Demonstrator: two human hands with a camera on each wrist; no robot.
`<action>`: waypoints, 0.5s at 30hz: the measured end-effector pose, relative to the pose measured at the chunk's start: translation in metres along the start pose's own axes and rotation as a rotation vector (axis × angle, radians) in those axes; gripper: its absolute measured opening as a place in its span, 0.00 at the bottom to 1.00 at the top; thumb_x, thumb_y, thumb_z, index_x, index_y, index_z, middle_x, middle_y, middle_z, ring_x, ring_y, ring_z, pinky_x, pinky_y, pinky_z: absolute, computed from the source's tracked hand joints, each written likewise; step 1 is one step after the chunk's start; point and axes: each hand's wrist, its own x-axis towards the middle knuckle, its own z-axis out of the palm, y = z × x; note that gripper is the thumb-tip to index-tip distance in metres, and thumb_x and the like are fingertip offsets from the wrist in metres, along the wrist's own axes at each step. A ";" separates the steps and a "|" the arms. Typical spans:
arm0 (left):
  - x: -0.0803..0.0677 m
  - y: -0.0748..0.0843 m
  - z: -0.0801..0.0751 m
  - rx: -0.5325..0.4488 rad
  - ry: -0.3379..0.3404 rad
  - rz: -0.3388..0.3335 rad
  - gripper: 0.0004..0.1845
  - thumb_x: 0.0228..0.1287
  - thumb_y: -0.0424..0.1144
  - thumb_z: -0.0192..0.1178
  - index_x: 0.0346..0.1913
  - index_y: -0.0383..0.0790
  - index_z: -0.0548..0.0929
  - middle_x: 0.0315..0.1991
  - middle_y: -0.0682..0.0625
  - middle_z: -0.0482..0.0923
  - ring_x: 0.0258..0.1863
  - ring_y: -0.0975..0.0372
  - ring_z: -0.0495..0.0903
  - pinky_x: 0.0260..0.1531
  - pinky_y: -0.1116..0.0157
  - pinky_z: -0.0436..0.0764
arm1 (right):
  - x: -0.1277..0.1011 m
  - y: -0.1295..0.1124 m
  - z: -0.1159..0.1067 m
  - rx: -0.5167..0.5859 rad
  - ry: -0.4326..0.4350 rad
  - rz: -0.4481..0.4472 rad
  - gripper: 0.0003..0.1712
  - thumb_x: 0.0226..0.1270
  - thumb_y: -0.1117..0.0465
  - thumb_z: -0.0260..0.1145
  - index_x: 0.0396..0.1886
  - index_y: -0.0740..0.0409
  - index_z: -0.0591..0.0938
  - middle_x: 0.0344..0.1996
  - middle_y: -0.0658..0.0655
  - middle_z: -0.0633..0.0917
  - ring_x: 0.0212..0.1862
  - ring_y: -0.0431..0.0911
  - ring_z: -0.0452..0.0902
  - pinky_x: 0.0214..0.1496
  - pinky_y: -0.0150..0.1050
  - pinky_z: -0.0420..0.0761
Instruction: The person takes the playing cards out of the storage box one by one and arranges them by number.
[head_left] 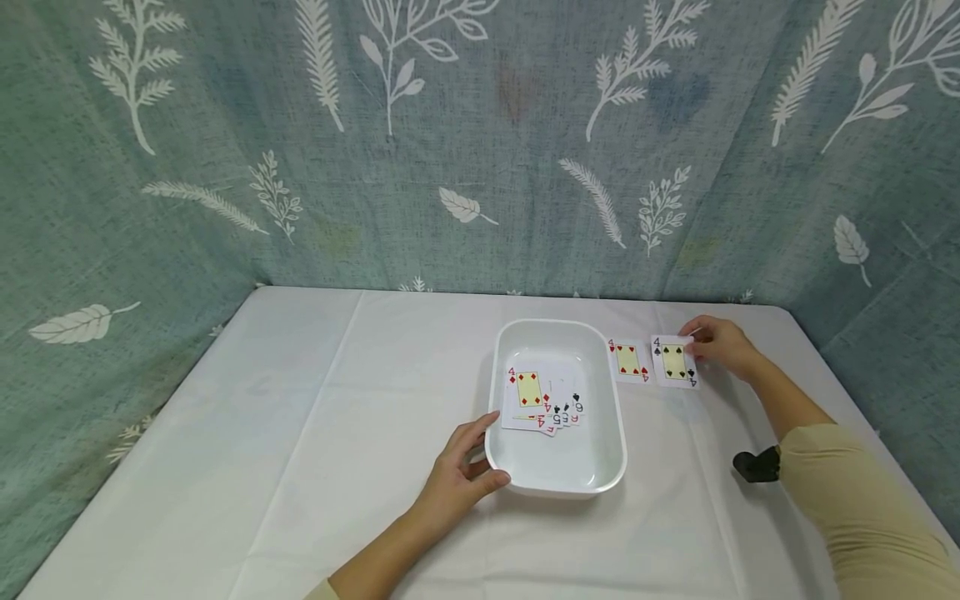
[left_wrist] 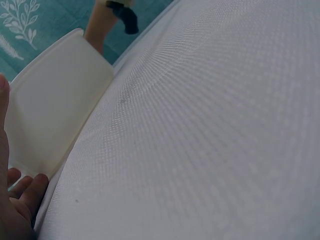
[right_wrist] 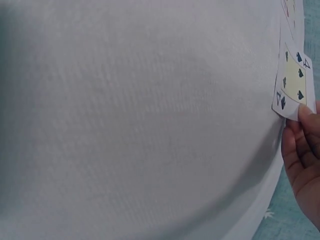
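My right hand (head_left: 720, 343) pinches the right edge of a four of spades playing card (head_left: 674, 362), with the thumb on its face in the right wrist view. Just left of that card, a four of hearts (head_left: 628, 361) lies face up beside the tray. My left hand (head_left: 459, 468) holds the white plastic tray (head_left: 555, 475) at its front left corner. Its thumb is at the front rim and its fingers are along the left side; in the left wrist view, fingertips (left_wrist: 37, 184) touch the outer wall low down. Inside the tray, a four of diamonds (head_left: 528, 390) tops several overlapping cards.
A white cloth (head_left: 360, 417) covers the table. Behind it and at both sides hangs a green-grey curtain (head_left: 480, 167) with white leaf prints. A black object (head_left: 756, 466) sticks out by the right sleeve (head_left: 840, 492), above the table's right part.
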 end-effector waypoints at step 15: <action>0.001 0.000 0.000 -0.019 -0.011 0.001 0.41 0.56 0.35 0.67 0.71 0.41 0.60 0.63 0.37 0.60 0.62 0.46 0.66 0.58 0.62 0.78 | 0.003 -0.007 0.010 -0.110 0.018 0.017 0.14 0.65 0.69 0.60 0.50 0.67 0.74 0.42 0.68 0.75 0.42 0.55 0.71 0.36 0.36 0.75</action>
